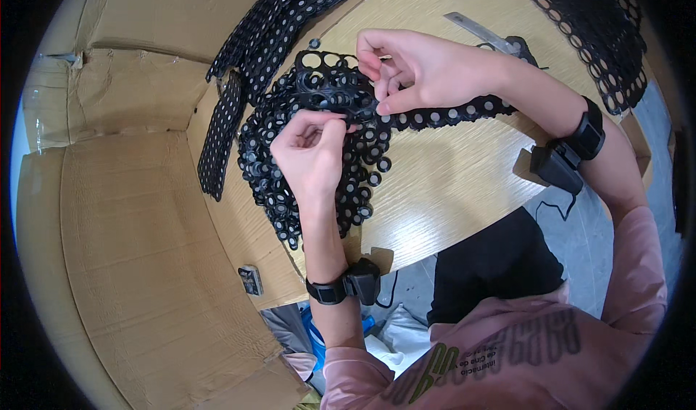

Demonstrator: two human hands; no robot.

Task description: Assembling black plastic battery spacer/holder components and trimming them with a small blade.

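On the table lies a heap of small black rings with pale round centres (264, 167). My left hand (312, 149) is closed in a pinch over the middle of this heap; whatever sits between its fingertips is hidden. Just to the right and slightly farther off, my right hand (420, 73) is bent with curled fingers, its thumb tip down by the heap's edge. Too little shows to tell what that hand pinches. A black strip with a row of pale discs (453, 114) runs rightward from below the right hand. Empty black ring outlines (312, 60) stick up at the heap's far side.
Black dotted strips (272, 44) are stacked at the far left. A black sheet full of round holes (605, 69) hangs over the right side. A metal ruler-like blade (478, 31) lies at the back. Cardboard walls (134, 214) border the left. A small box (251, 280) sits near the front-left edge.
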